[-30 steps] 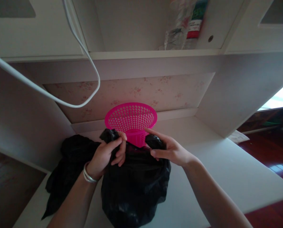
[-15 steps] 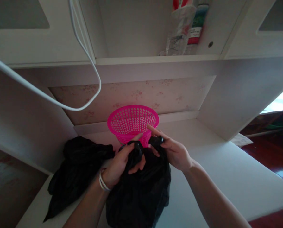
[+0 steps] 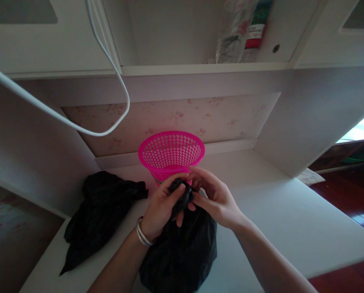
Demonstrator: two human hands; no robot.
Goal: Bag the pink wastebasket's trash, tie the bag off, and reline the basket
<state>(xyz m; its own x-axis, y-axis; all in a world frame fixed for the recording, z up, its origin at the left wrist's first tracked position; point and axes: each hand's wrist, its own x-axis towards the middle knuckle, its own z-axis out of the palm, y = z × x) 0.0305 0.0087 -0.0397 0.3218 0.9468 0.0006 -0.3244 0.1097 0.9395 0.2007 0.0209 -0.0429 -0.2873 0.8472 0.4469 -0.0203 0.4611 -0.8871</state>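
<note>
A black plastic bag (image 3: 178, 256) bulges on the white surface in front of me, its top gathered up between my hands. My left hand (image 3: 162, 205) grips the bunched top, thumb over it and fingers wrapped beneath. Close against it, my right hand (image 3: 217, 199) pinches the same gathered plastic with thumb and fingers. Just behind the hands stands a pink perforated plastic basket (image 3: 172, 134), upright, its lower front partly hidden by my fingers. On the left lies another black plastic bag (image 3: 101, 215), crumpled, with its narrow end pointing toward the basket.
The white tabletop (image 3: 270, 219) sits inside a cabinet recess with side panels. A white cable (image 3: 121, 118) loops down at the upper left. Overhead, a shelf (image 3: 176, 70) holds a clear plastic container (image 3: 232, 40) and a green-and-red labelled one (image 3: 258, 26).
My right hand has moved left to meet my left hand. The bag's top, earlier spread between two held ends, is now bunched together. The view has shifted slightly.
</note>
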